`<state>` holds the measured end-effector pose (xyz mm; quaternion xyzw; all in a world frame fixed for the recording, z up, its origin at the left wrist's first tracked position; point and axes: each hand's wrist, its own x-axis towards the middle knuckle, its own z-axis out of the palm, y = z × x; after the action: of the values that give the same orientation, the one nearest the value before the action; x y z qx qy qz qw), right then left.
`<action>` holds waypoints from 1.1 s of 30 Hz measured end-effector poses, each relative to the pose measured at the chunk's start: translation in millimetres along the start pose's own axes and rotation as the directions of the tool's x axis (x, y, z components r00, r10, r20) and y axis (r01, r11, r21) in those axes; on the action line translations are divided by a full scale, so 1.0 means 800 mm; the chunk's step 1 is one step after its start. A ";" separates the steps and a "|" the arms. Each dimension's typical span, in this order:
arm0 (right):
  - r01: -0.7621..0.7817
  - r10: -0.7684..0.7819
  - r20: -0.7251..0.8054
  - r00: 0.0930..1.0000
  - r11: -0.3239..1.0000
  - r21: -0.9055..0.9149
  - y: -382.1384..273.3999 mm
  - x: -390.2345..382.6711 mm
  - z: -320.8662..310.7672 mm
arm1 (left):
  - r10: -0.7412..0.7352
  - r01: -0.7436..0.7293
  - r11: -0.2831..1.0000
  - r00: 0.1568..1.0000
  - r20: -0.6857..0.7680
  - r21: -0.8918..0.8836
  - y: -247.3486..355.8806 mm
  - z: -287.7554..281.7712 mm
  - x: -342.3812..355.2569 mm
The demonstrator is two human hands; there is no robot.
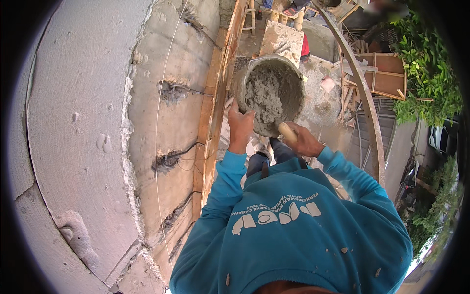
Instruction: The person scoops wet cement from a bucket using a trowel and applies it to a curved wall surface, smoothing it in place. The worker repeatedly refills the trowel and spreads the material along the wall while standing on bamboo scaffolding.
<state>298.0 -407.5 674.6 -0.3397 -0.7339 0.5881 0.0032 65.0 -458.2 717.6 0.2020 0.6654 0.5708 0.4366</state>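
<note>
Looking straight down off some scaffolding here, wet grey mortar bucket (270, 93) held up just in front of the chest, tipped so the open mouth faces back toward the body. Left hand (240, 125) clamped on the near-left rim, fingers curled over the edge, carrying the weight. Right hand (303, 141) wrapped tight round a pale wooden handle (286, 131), probably a trowel, blade end buried in the mortar (263, 100) so can't confirm the tool itself. Handle's long axis running from the right hand up and left into the bucket, so the mix sits directly ahead of and slightly left of that hand, touching distance, no gap. Right hand clearly the working one, left just bracing. Half-plastered wall (166, 122) immediately to the left, with chased grooves and black cables (176, 156) showing, a taut string line (157, 147) down it, timber batten (213, 127) along the edge. Teal long sleeves (225, 186) splattered with mortar
</note>
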 end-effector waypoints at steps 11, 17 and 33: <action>-0.362 0.345 0.132 0.929 0.922 0.135 -0.101 -0.043 -0.087 | -0.112 0.066 0.981 0.961 -0.253 -0.181 -0.174 0.017 0.076; -0.349 0.354 0.036 0.935 0.892 0.288 -0.198 -0.037 -0.121 | -0.240 0.206 0.969 0.923 -0.301 -0.139 -0.150 0.038 0.062; 0.010 0.061 -0.234 0.970 0.956 0.292 -0.296 0.303 -0.103 | -0.337 0.328 0.941 0.878 -0.339 -0.086 -0.141 0.038 -0.020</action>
<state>27.7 -233.0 809.1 -0.4139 -0.6291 0.6441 0.1344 124.1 -483.0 618.3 -0.0251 0.7494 0.5227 0.4056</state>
